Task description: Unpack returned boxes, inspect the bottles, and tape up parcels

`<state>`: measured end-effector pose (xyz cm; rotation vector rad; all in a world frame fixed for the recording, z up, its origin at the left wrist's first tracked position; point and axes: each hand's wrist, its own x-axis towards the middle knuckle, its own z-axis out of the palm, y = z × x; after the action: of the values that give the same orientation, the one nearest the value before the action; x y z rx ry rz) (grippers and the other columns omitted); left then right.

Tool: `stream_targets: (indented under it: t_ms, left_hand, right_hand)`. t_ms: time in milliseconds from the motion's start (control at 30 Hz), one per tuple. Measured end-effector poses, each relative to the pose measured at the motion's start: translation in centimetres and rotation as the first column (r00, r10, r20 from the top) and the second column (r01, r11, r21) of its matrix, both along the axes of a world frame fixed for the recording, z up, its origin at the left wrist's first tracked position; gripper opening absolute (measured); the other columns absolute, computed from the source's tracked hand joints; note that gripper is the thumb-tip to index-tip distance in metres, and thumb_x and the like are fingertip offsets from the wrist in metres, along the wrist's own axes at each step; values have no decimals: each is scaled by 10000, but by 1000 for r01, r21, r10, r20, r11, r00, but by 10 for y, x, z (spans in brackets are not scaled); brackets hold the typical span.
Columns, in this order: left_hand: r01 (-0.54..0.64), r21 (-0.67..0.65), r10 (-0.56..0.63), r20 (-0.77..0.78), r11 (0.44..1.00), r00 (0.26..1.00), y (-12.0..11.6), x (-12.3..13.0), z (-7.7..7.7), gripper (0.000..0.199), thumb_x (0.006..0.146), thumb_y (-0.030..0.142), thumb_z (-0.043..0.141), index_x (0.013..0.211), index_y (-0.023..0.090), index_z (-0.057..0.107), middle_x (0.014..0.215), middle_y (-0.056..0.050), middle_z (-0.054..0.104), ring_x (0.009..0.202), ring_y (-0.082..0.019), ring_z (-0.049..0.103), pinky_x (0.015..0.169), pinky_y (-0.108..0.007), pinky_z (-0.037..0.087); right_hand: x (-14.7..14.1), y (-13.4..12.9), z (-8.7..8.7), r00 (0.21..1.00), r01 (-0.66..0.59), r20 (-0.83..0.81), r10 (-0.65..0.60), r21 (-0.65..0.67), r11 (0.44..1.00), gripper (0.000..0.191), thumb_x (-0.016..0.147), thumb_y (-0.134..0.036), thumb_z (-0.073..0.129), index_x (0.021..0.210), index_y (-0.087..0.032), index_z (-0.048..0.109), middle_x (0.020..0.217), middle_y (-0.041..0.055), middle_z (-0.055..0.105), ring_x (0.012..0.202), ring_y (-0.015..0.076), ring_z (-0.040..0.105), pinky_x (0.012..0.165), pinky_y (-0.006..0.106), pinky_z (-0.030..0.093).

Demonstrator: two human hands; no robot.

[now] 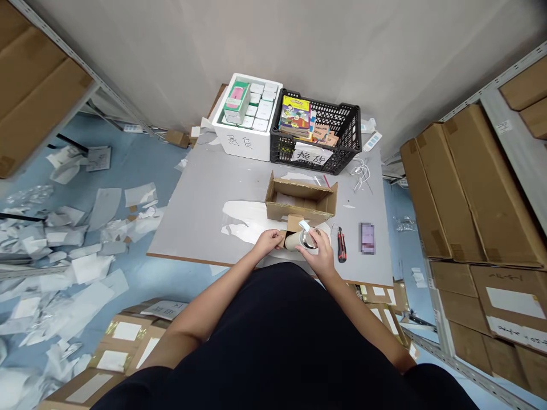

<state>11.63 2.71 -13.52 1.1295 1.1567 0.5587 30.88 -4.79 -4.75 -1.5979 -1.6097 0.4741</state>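
Note:
My left hand (268, 243) is closed on the edge of a small open cardboard box (294, 221) near the front of the table. In my right hand (321, 253) is a beige bottle (293, 242) with a shiny metal end and a pale strap or tag. The bottle lies tilted at the small box's opening; how far it sits inside is unclear. Just behind stands a larger open carton (280, 212), with some pale material inside. A red and black utility knife (342, 246) lies to the right of my right hand.
At the back of the grey table (200, 193) stand a white foam box (243, 143) of small cartons and a black crate (348, 131) with books. A phone (367, 238) and a white cable (362, 172) lie right. Paper scraps (85, 267) litter the floor; stacked cartons (474, 182) stand right.

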Motion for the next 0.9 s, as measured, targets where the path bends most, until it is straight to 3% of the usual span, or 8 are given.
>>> stream_targets:
  t_ms: [167, 367, 533, 733, 900]
  left_hand:
    - [-20, -5, 20, 18, 1000, 1000, 0, 0, 3, 285, 729, 424, 638, 643, 185, 509, 608, 42, 525, 551, -112, 554, 559, -264, 529]
    - [-20, -18, 21, 43, 1000, 999, 0, 0, 2, 265, 726, 423, 636, 683, 177, 549, 631, 34, 548, 555, -113, 552, 567, -273, 532]
    - [-26, -19, 27, 56, 999, 998, 0, 0, -2, 259, 726, 417, 636, 710, 169, 565, 663, 26, 568, 577, -114, 565, 581, -274, 537]
    - [-27, -28, 29, 73, 999, 997, 0, -1, -6, 270, 729, 417, 648, 705, 166, 553, 661, 29, 554, 577, -108, 566, 596, -279, 553]
    - [-30, -35, 33, 86, 999, 996, 2, -1, -12, 312, 714, 452, 671, 678, 171, 539, 638, 31, 555, 573, -111, 575, 583, -273, 558]
  right_hand:
    - [-4, 5, -6, 995, -74, 75, 72, 35, 997, 502, 783, -477, 718, 1223, -272, 589, 1263, 151, 563, 1123, 285, 601, 880, 436, 556]
    - [-1, 6, -28, 965, -122, 239, 107, 50, 991, 500, 801, -508, 694, 1199, -227, 581, 1203, 166, 588, 1096, 289, 605, 861, 425, 546]
    - [3, 12, -42, 903, -196, 389, 183, -8, 981, 503, 818, -545, 662, 1164, -187, 586, 1141, 172, 602, 1058, 300, 581, 897, 444, 497]
    - [8, 24, -46, 809, -309, 493, 319, -104, 945, 492, 864, -574, 584, 1124, -158, 623, 1005, 145, 603, 934, 278, 561, 843, 393, 457]
    - [9, 32, -47, 738, -345, 568, 364, -145, 927, 613, 875, -581, 560, 1322, -161, 545, 938, 124, 578, 877, 276, 519, 832, 399, 406]
